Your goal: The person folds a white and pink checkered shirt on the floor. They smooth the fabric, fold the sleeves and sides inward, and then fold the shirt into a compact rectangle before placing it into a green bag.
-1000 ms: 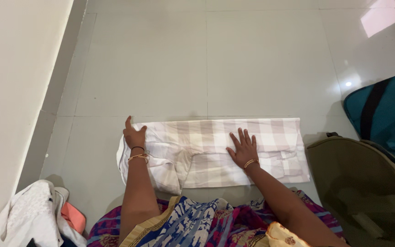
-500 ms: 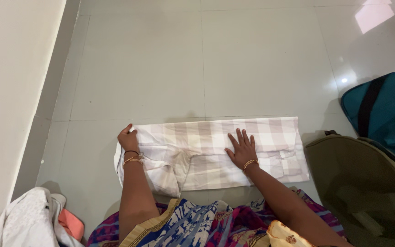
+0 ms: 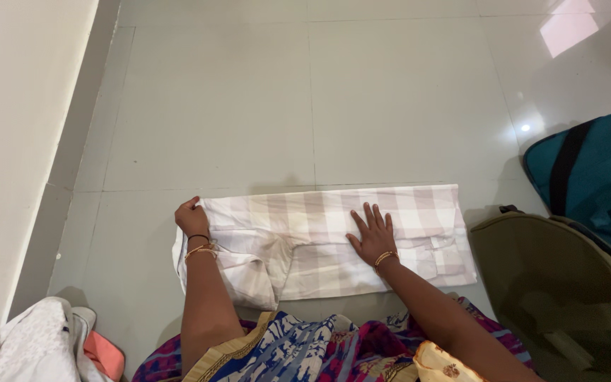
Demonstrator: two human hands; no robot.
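A checked cloth (image 3: 334, 237), folded into a long band, lies on the tiled floor (image 3: 249, 106) in front of a seated person, its long axis running left to right. The left hand (image 3: 192, 218) pinches the far-left corner in a closed grip; the right hand (image 3: 372, 233) presses flat on the middle, fingers spread. The fabric looks light, soft and limp, likely best taken by corners or edges. Two bags (image 3: 574, 233) stand to the right.

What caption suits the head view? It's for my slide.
Left hand grips the end of a folded checked cloth on the tiled floor; right hand lies flat on it.
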